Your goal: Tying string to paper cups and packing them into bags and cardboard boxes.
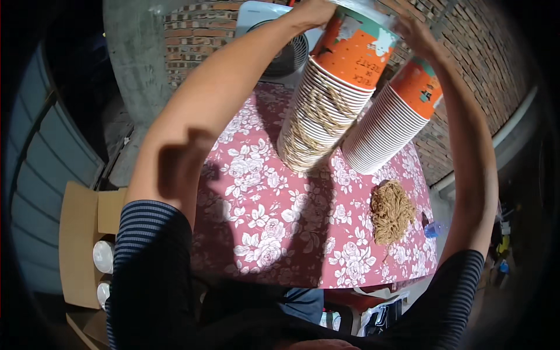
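Observation:
A tall stack of paper buckets (356,49) stands tilted on the table, orange and green at the top with pale stacked rims below. Strands of tan cord (318,116) lie across those rims. Clear plastic (367,10) covers the stack's top end. My left hand (315,13) closes on this plastic at the left, its fingertips partly cut off by the picture's edge. At the right, my right hand (413,35) pinches the plastic, its fingers only partly visible. A second bucket stack (388,128) stands just to the right, beneath my right forearm.
A pile of tan cord (392,213) lies on the floral tablecloth (265,233), near the right edge. Behind the table stands a fan-fronted white unit (254,14) before a brick wall (198,44). An open cardboard box (80,245) with white round items is at the left.

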A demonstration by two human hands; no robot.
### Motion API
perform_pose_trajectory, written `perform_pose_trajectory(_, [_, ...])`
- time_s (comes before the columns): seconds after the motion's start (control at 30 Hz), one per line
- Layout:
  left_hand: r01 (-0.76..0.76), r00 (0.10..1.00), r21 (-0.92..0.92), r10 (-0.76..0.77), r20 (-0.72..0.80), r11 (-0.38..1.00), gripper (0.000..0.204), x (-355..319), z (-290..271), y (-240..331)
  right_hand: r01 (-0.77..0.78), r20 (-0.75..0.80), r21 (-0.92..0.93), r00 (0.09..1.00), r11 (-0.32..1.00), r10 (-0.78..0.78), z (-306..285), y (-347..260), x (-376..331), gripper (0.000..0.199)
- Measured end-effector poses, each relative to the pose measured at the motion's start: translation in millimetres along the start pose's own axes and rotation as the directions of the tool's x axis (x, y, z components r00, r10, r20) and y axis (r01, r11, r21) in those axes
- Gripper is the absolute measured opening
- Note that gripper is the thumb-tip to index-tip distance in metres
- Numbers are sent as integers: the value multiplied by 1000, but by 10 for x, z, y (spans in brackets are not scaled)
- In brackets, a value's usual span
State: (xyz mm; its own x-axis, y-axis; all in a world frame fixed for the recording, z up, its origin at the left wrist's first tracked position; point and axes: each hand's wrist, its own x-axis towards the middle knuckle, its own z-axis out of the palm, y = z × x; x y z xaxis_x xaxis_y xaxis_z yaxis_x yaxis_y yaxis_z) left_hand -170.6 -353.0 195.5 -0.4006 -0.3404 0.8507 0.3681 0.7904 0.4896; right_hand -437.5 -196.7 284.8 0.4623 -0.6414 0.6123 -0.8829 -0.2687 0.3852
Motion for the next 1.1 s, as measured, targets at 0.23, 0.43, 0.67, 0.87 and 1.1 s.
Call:
perform_pose_trajectory(0.23, [-82, 996, 488, 89, 8, 869, 33, -194, -298, 363, -279, 25, 250, 959, 927, 281, -159, -886, -539, 17])
perform_pose_trajectory(0.43, [-268, 932, 806, 355, 77, 528, 14, -785, -372, 812, -281, -285, 116, 909, 953, 303, 47, -1893, -902, 15])
perform_pose_trajectory(0.67, [-194, 978, 810, 177, 114, 554, 8, -1656, -131, 652, -231, -43, -64, 973, 971, 229, 346, -2273, -1487, 15])
perform_pose_trajectory(0.87, [-214, 973, 790, 200, 118, 575, 11, -1905, -97, 663, -307, -53, -105, 951, 946, 303, 466, -2559, -1662, 12])
perform_pose_trajectory(1.1, [-179, 984, 797, 99, 149, 577, 15, -2253, -79, 274, -262, 63, -81, 962, 962, 267, 644, -2317, -1550, 7])
